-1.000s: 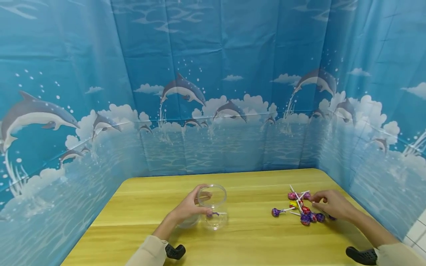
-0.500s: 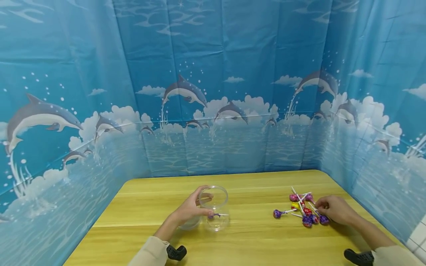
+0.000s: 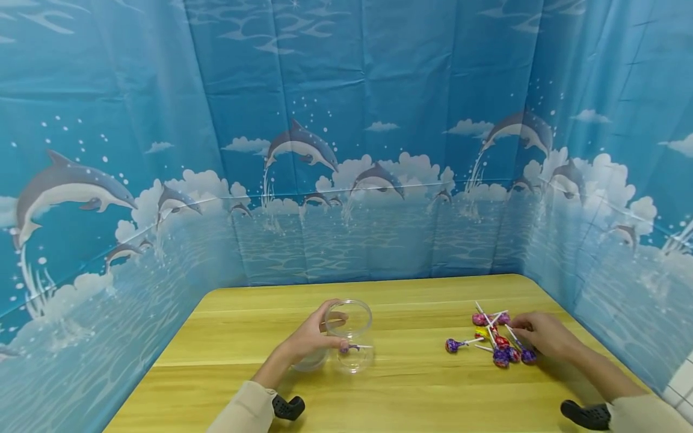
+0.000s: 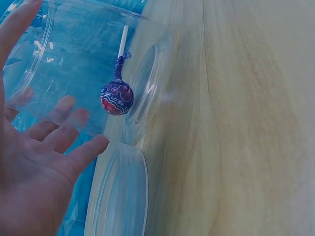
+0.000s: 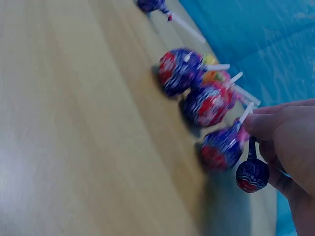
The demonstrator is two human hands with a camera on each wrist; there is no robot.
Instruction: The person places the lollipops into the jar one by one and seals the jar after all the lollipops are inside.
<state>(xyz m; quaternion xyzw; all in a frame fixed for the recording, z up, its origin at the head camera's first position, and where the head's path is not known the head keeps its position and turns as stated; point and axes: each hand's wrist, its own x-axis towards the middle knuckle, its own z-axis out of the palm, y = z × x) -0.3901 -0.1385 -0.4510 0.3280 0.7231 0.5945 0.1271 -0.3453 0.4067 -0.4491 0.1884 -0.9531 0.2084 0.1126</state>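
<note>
My left hand (image 3: pixel 311 338) is curled round a clear jar (image 3: pixel 349 319), held tilted; in the left wrist view the fingers lie along its side. A purple lollipop (image 4: pixel 117 97) is inside the jar. At the right, my right hand (image 3: pixel 549 337) is beside a pile of lollipops (image 3: pixel 500 341). In the right wrist view a dark purple lollipop (image 5: pixel 252 175) hangs under the curled fingers, its stick partly hidden, while thumb and fingertip pinch the stick of another purple lollipop (image 5: pixel 220 150) low by the table.
A clear round lid (image 3: pixel 311 362) lies on the wooden table (image 3: pixel 400 391) under the left hand. One purple lollipop (image 3: pixel 452 345) lies left of the pile. A blue dolphin-print curtain (image 3: pixel 379 240) stands behind the table and along its sides.
My right hand has shifted slightly, and its fingertips have come to a purple lollipop's stick at the pile's right edge. The left hand and jar have hardly moved.
</note>
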